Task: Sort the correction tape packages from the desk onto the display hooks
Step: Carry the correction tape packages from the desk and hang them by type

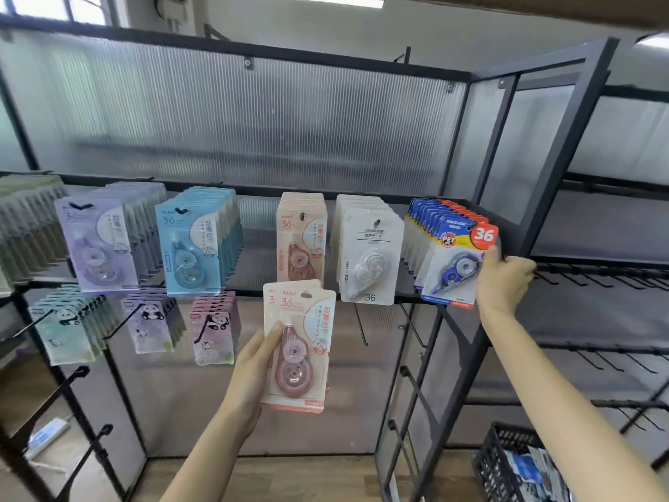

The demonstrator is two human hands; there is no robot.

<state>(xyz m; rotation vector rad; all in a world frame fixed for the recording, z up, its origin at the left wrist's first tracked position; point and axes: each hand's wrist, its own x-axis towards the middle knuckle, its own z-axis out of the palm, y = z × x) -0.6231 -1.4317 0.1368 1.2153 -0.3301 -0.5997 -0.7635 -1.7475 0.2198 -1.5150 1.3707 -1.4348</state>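
Left hand (253, 360) at six o'clock, fingers curled around a small stack of pink correction tape packages (298, 347), held below the pink row on its hook (301, 237), right hand (501, 280) at three o'clock, pinching the front blue correction tape package (454, 264) of a hanging row, black crate (496, 461) at five o'clock.

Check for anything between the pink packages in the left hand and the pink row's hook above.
Nothing visible blocks it. The left hand holds the pink packages directly below the hanging pink row, with open space between them; the hook tip shows at the front card's hole.
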